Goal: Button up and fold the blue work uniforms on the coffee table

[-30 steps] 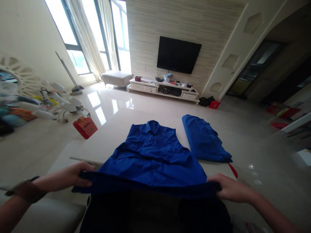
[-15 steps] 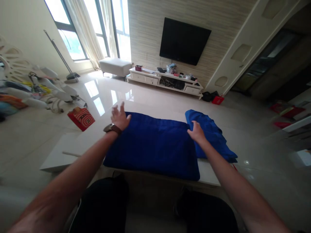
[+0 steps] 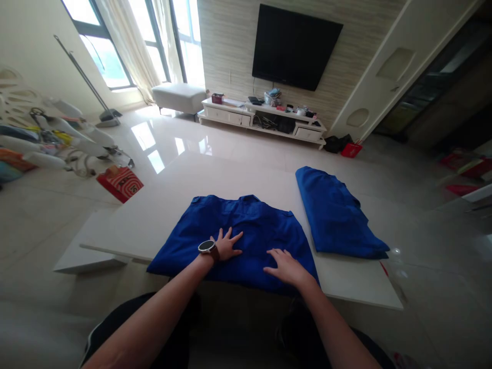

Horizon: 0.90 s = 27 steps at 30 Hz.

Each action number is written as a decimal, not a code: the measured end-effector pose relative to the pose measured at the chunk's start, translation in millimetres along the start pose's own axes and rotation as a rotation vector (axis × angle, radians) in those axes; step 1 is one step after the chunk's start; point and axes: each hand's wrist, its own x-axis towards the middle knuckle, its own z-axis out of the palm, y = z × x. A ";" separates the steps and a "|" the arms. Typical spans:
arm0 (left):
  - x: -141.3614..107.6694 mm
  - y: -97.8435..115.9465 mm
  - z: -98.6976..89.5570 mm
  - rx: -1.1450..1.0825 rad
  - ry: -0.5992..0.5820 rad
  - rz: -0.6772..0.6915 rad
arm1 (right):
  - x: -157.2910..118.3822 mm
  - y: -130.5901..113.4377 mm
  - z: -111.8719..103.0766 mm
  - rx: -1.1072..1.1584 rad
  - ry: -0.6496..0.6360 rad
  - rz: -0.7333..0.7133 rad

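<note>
A blue garment (image 3: pixel 246 220) with a collar at its far edge lies spread across the near side of the white table (image 3: pixel 149 215); it looks like a work jacket or shirt. My left hand (image 3: pixel 226 246), with a watch (image 3: pixel 206 246) on the wrist, rests on the cloth left of its middle, fingers spread. To its right, my right hand (image 3: pixel 284 265) lies on the garment with fingers stretched out and thumb apart. Neither hand grips the fabric. Beside it on the right is a second blue garment (image 3: pixel 338 215), folded into a flat pile.
A red paper bag (image 3: pixel 121 183) stands beyond the table's left side. Farther off are a low white TV cabinet (image 3: pixel 223 113), a grey bench (image 3: pixel 180 97) and a red bag (image 3: pixel 351 149) on the floor. My knees are under the table's near edge.
My hands have come down and nearer to me, from the garment's far corners onto its surface. The collar now shows at the far edge, where plain blue cloth lay before.
</note>
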 end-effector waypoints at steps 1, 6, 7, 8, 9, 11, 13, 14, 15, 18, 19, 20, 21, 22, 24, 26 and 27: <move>-0.6 -0.6 -3.6 -0.001 -0.010 0.008 | -0.6 1.5 1.0 0.003 -0.060 -0.013; -13.1 -5.1 -13.4 0.039 -0.109 0.091 | 13.2 -5.4 30.9 -0.195 -0.217 0.095; -17.5 -6.7 -13.3 0.049 -0.132 0.111 | 17.2 -8.3 36.9 -0.250 -0.182 0.115; -22.8 -8.6 -11.6 0.058 -0.153 0.126 | 20.5 -10.5 41.9 -0.296 -0.142 0.124; -29.2 -11.1 -8.0 0.068 -0.166 0.132 | 22.4 -11.4 46.0 -0.329 -0.100 0.120; -44.4 -18.4 5.6 0.121 -0.167 0.116 | 21.0 -8.0 53.0 -0.352 -0.031 0.084; -59.6 -28.8 24.5 0.235 -0.114 0.058 | 12.7 2.6 60.2 -0.356 0.023 0.038; -65.8 -34.7 33.5 0.303 -0.067 0.008 | 6.8 9.8 64.0 -0.369 0.064 0.019; -70.7 -40.5 40.9 0.353 -0.010 -0.024 | 0.5 17.6 67.7 -0.392 0.109 0.009; -79.6 -55.1 46.0 0.427 0.091 -0.017 | -16.3 38.9 75.0 -0.443 0.233 -0.008; -82.3 -59.2 42.0 0.432 0.107 -0.004 | -20.5 43.9 75.5 -0.435 0.255 -0.027; -85.7 -63.3 36.2 0.433 0.121 0.000 | -24.4 47.4 75.0 -0.417 0.267 -0.055; -90.1 -67.9 29.3 0.429 0.142 -0.013 | -28.1 49.5 73.7 -0.397 0.275 -0.082; -95.7 -73.2 22.3 0.418 0.171 -0.028 | -32.3 50.1 71.8 -0.382 0.287 -0.099; -109.8 -86.2 9.5 0.374 0.236 -0.051 | -43.8 47.7 66.5 -0.378 0.310 -0.106; -127.2 -100.7 -2.1 0.311 0.307 -0.046 | -62.3 42.7 58.0 -0.396 0.305 -0.099; -137.5 -107.3 -8.6 0.287 0.352 -0.045 | -74.8 40.0 51.9 -0.398 0.307 -0.097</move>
